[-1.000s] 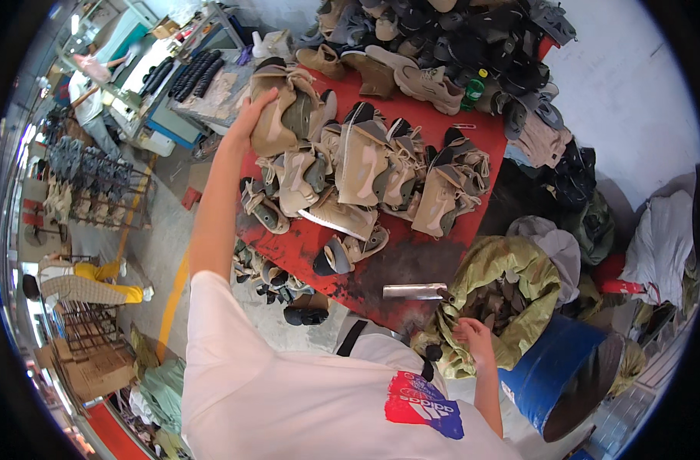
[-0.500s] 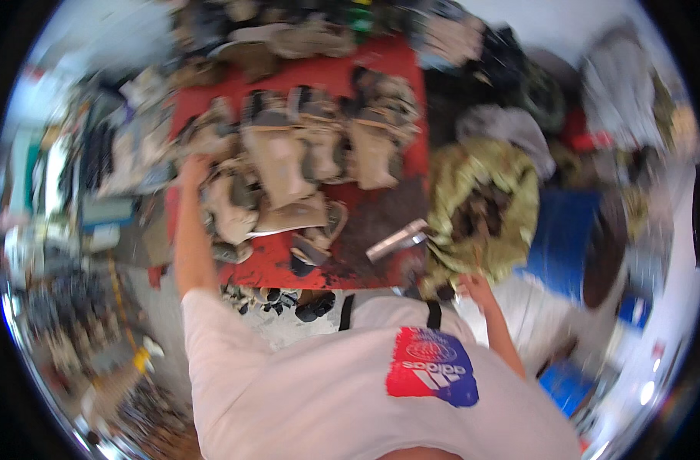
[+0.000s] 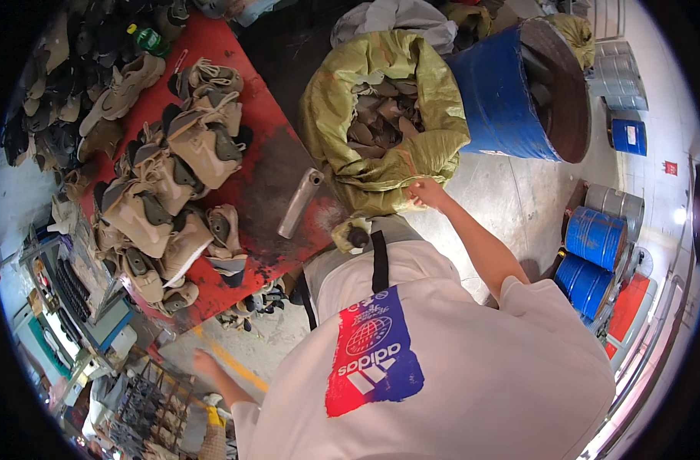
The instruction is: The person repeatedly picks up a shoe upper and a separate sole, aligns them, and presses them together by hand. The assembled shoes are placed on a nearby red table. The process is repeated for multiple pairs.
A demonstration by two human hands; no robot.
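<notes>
My right hand (image 3: 427, 192) grips the near rim of an olive-green woven sack (image 3: 381, 115) that stands open on the floor, filled with brownish shoe parts. My left hand (image 3: 204, 360) hangs low beside the near corner of the red table (image 3: 277, 146), holding nothing and touching nothing. Several tan shoes (image 3: 174, 176) lie heaped on the table's left half. A short grey metal bar (image 3: 300, 203) rests on the table's dark worn patch, between the shoes and the sack. My white T-shirt fills the lower middle.
A blue drum (image 3: 511, 92) stands right behind the sack. More blue barrels (image 3: 595, 238) stand at the right on the concrete floor. Dark shoes and a green bottle (image 3: 147, 38) crowd the table's far end. Shelves and a metal rack (image 3: 143, 406) stand at the lower left.
My left hand has come off the shoes on the table and dropped to my side. My right hand has moved from inside the sack to its rim. My view has swung toward the sack.
</notes>
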